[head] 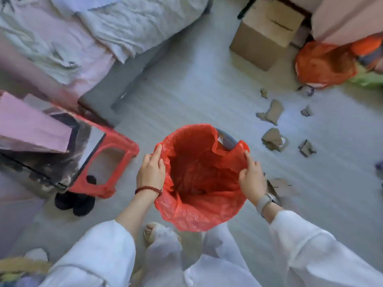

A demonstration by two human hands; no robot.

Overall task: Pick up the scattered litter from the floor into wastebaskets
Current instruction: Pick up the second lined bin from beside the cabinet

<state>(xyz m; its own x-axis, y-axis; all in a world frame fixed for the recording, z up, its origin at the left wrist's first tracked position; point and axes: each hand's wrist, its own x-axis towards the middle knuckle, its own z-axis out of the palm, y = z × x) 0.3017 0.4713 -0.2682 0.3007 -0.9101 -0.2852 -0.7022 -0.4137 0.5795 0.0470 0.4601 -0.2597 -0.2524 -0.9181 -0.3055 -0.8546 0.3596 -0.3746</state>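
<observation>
The red bag [199,183] lining the wastebasket [227,139] was gripped at its rim by both hands, left [150,170] and right [251,179]. Cardboard scraps [273,137] were scattered on the floor [186,96] nearby.

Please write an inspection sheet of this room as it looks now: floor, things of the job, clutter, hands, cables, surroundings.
Surface: pale floor, bare in the middle.
Job's things: wastebasket lined with a red bag, which looks empty; torn cardboard scraps lie on the floor to its right, none inside yet.
Clutter: cardboard box, a second red bag at upper right, red stool carrying items, dark slippers.
Grips: left hand holds the bag's left edge; right hand holds its right edge.
Cables: nothing seen.
Surroundings: bed with rumpled sheets at upper left; the person's feet are just below the basket.
</observation>
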